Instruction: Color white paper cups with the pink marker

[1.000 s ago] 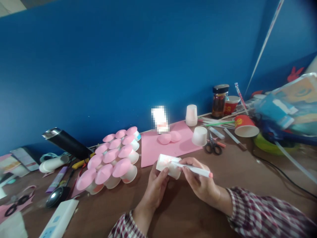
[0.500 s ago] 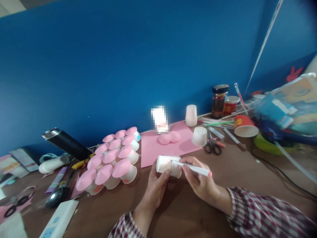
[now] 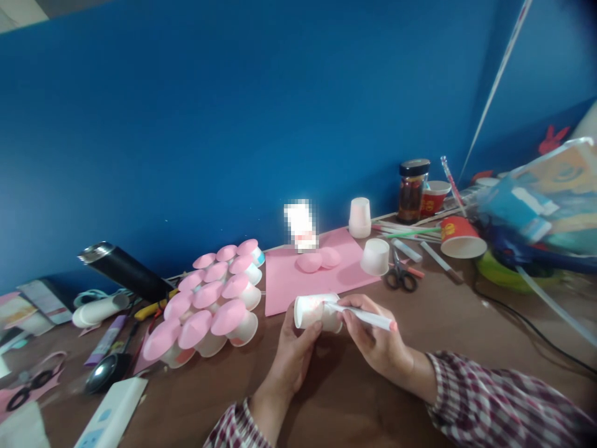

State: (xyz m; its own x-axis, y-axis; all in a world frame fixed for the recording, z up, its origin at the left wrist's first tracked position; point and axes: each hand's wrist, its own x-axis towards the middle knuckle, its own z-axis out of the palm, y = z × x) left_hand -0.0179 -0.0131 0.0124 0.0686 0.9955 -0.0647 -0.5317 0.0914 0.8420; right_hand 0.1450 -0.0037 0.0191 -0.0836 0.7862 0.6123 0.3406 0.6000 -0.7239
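Observation:
A white paper cup (image 3: 308, 311) lies sideways in my left hand (image 3: 298, 345), whose fingers and thumb are wrapped round it. Faint reddish marks show on the cup's side. My right hand (image 3: 373, 339) grips a white marker (image 3: 368, 317) with a pinkish-red end, its tip at the cup's wall. Just beyond lies a sheet of pink paper (image 3: 284, 286) bearing two pink paper cones (image 3: 310, 262). At the sheet's right edge an upside-down white cup (image 3: 375, 257) stands near black-handled scissors (image 3: 400, 277).
To the left stand several cups topped with pink cones (image 3: 196, 328). A black tumbler (image 3: 125, 270), a ladle (image 3: 107, 372) and a power strip (image 3: 112, 410) lie farther left. Stacked cups (image 3: 360, 218), a dark jar (image 3: 413, 190) and a red cup (image 3: 461, 238) are at the right.
Almost nothing differs. The marker's pinkish-red end has shifted very slightly left and up, with its tip still at the cup. Both hands keep their holds.

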